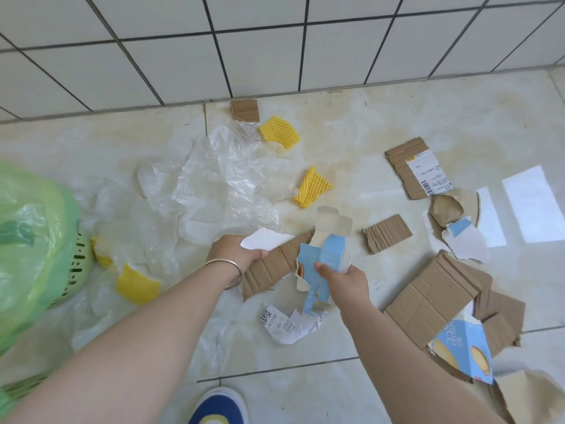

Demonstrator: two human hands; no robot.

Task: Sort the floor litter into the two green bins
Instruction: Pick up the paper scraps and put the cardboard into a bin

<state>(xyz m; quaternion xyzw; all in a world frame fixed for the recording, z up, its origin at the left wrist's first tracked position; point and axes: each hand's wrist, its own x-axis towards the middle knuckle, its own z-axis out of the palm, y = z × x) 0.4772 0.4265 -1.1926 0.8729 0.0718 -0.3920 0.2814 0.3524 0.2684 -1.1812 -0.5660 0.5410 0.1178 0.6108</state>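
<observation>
Left hand (pixel 237 250) grips cardboard (pixel 269 267); right hand (pixel 348 278) grips blue carton scrap (pixel 328 258)

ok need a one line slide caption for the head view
Left hand grips white paper, right hand holds torn blue carton, amid floor litter beside a green bin.

Left of the left hand (pixel 237 250), the green bin (pixel 73 270) is mostly hidden under its bag and cut off by the edge, and below both hands the shoe (pixel 220 407) is cut off too.
</observation>
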